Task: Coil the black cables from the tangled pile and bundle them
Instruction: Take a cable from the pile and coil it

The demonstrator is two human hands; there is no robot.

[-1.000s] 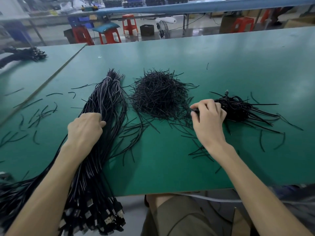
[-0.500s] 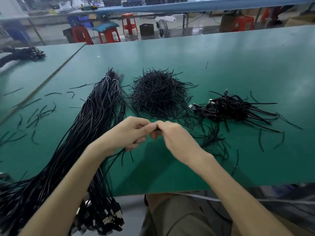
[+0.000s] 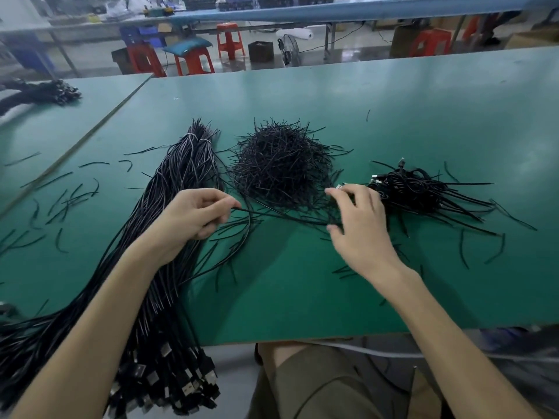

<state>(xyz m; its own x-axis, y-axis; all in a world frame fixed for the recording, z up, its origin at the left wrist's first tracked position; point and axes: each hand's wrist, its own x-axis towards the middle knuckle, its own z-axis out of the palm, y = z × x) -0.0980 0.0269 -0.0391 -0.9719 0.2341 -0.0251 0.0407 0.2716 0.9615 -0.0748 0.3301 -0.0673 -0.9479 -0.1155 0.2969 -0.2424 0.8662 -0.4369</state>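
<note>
A thick bundle of long black cables [image 3: 184,173] runs from the table's middle left down over the near edge, its USB plugs [image 3: 181,385] hanging there. My left hand [image 3: 193,217] lies just right of that bundle and pinches one black cable [image 3: 281,216] between thumb and forefinger. This cable stretches right to my right hand [image 3: 361,228], which holds its other end with fingers spread and a small plug at the fingertips. A heap of coiled, tied cables [image 3: 417,192] sits just beyond my right hand.
A mound of short black ties [image 3: 281,167] sits at the centre of the green table [image 3: 423,110]. Loose ties [image 3: 66,201] are scattered at the left and right. Another cable bundle [image 3: 39,93] lies on the neighbouring table. Red stools [image 3: 230,40] stand behind.
A second ago my left hand lay on the long bundle and my right at the coiled heap. They met at the centre, then drew apart with one cable stretched between them.
</note>
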